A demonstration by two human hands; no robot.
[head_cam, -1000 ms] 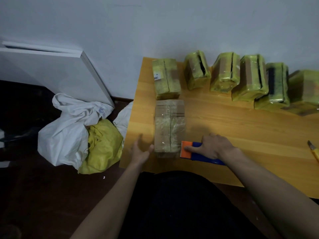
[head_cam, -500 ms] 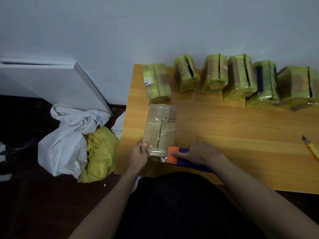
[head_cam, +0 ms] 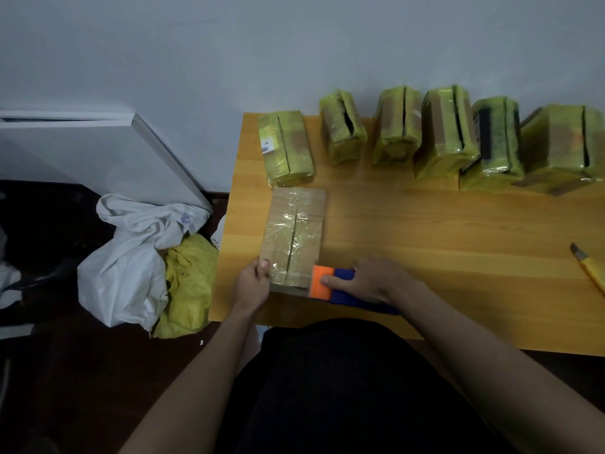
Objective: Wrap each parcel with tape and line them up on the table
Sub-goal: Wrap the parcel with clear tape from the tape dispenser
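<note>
The left hand [head_cam: 253, 283] reaches in from the near edge of the bench [head_cam: 425, 231], its grip closed on the near left corner of the brown parcel [head_cam: 296, 235], thumb on top and fingers curled under the edge. The right hand [head_cam: 366, 281] lies over the blue and orange tape dispenser [head_cam: 327, 286], fingers curled around its blue body, forefinger stretched onto the orange end, which touches the parcel's near right corner. That parcel lies flat near the bench's left front, covered in clear tape.

Six yellow-taped parcels [head_cam: 396, 126] stand in a row along the back of the bench by the wall, so seven parcels in all. One yellow utility knife [head_cam: 589, 268] lies at the right edge. On the floor left of the bench sit one white sack [head_cam: 131, 257] and one yellow sack [head_cam: 186, 290], contents hidden.
</note>
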